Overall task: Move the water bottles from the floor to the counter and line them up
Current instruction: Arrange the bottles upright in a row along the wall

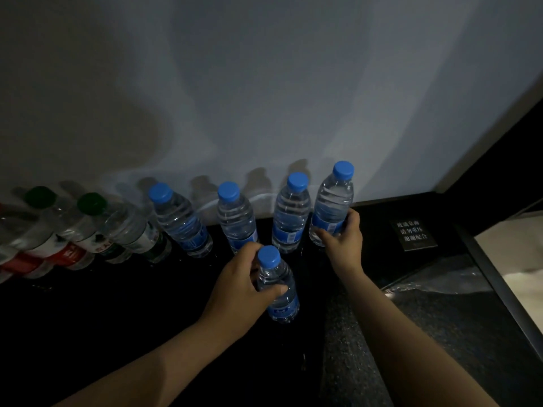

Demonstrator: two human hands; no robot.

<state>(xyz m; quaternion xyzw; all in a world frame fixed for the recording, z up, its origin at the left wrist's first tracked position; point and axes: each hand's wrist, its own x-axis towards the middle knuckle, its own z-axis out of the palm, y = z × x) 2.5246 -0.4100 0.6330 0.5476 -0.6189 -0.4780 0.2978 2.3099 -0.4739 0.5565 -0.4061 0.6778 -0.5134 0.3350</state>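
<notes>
Blue-capped front bottle (283, 306) inside left grip (244, 286) | row-end bottle (333, 201) inside right grip (343, 239) | both grasping mid-body

Black counter (117, 333) — a row of bottles (236, 221) and a small sign (412, 235).

Single head-worn wide-angle view, close above the dark surface (88, 333), facing forward and steeply downward; the pale wall (264, 83) behind fills the upper half of the frame.

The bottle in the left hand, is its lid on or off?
On. A blue cap tops the bottle that the left hand grips.
</notes>
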